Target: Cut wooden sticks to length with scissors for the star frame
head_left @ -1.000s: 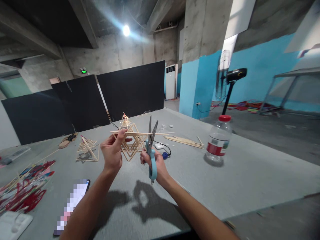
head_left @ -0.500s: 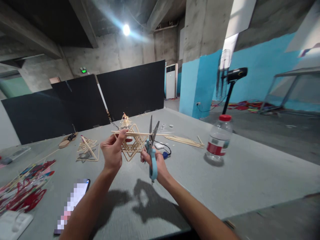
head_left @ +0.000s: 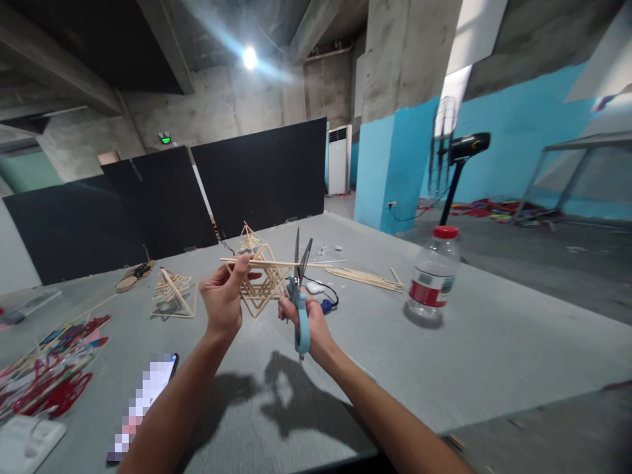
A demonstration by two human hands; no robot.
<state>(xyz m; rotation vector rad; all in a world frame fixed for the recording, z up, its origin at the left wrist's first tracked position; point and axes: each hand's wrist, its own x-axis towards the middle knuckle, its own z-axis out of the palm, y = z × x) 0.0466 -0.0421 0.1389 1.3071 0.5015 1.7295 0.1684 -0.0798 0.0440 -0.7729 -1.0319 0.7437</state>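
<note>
- Stick (head_left: 269, 263): thin wooden one, held roughly level in the air above the grey table (head_left: 494, 342), in front of the star-shaped stick frame (head_left: 259, 286).
- Your left hand (head_left: 223, 301) is pinched shut on the stick's left end, thumb and fingers on top.
- Scissors (head_left: 299, 289): blue handles, blades parted and pointing up, stick sits between the blades near its middle.
- Your right hand (head_left: 307, 319) is wrapped around the scissor handles, gripping them.
- Star frame rests on the table just behind both hands; can't tell if your left fingers also touch it.
- Left of it: smaller stick pyramid (head_left: 172, 294); another small one (head_left: 247, 238) further back.
- Right: loose bundle of sticks (head_left: 368, 278), then a water bottle (head_left: 433, 275) with red cap, upright, well apart from the hands.
- Near edge, left: phone (head_left: 143, 405) flat on the table; red scraps (head_left: 49, 375) beyond it.
</note>
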